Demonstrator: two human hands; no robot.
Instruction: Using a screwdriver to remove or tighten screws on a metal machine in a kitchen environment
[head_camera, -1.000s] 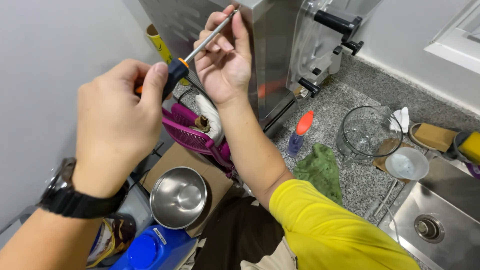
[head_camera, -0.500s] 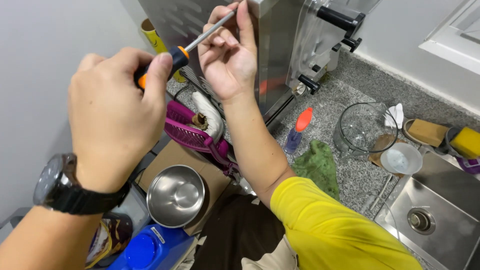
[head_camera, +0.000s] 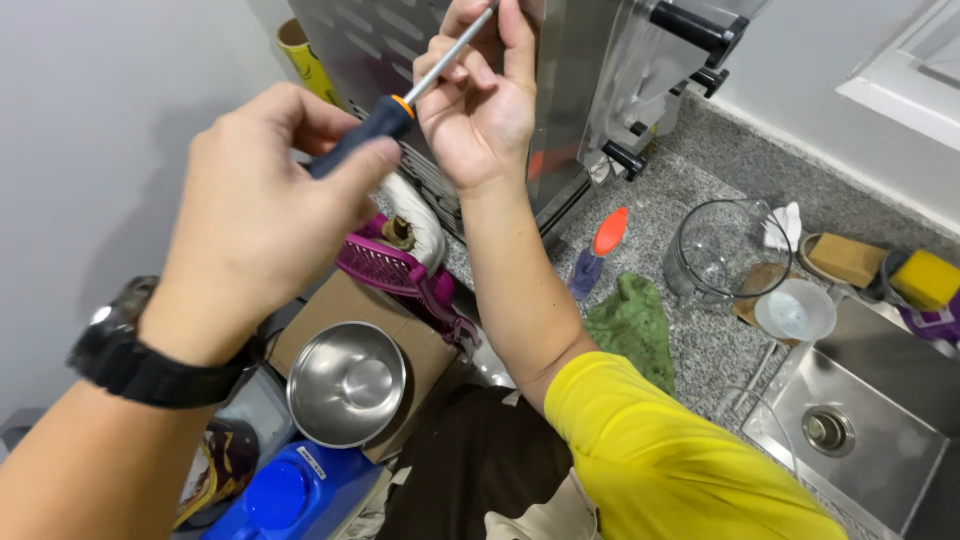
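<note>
The dark-handled screwdriver with orange collar and steel shaft (head_camera: 400, 100) lies slanted, tip up-right toward the grey metal machine (head_camera: 560, 90). The left hand (head_camera: 265, 215) is closed around the handle; the right hand (head_camera: 485, 105) pinches the shaft near the tip.

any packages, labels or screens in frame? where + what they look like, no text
Blue jug: bottom left below the steel bowl, blue plastic with a round cap and a small white label on its shoulder.
Cardboard box: flat brown, under the steel bowl, centre left.
Yellow tube: top left beside the metal machine, paper cylinder with a brown rim.
No screens or signs visible.
</note>
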